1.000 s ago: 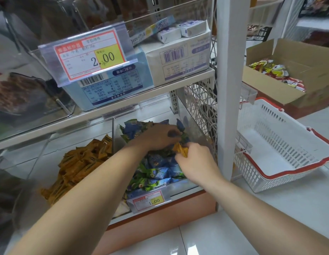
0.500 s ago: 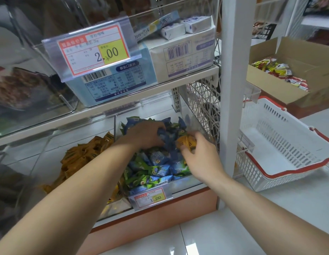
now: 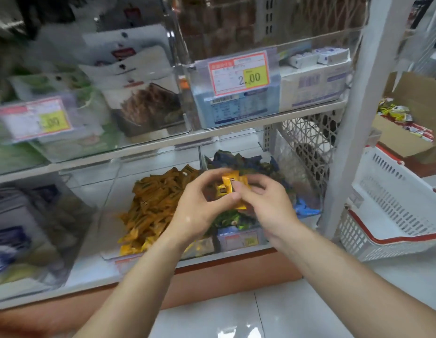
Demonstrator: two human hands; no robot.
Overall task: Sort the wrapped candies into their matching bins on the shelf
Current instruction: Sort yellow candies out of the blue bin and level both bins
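My left hand (image 3: 199, 206) and my right hand (image 3: 268, 203) meet in front of the lower shelf, and both pinch a few orange wrapped candies (image 3: 232, 186) between their fingertips. Behind them, the right clear bin (image 3: 238, 237) holds blue and green wrapped candies (image 3: 238, 162). The left clear bin (image 3: 109, 240) beside it holds a heap of orange wrapped candies (image 3: 156, 201). The hands hover above the divider between the two bins.
A white shelf post (image 3: 353, 118) stands right of the bins. A white basket with red rim (image 3: 392, 211) sits on the floor to the right, with a cardboard box of snacks (image 3: 407, 123) behind it. The upper shelf carries a price tag (image 3: 241, 74) and boxed goods.
Both hands have come up out of the blue and green candy bin with orange candies and moved together. The view has swung left and shows more of the shelf.
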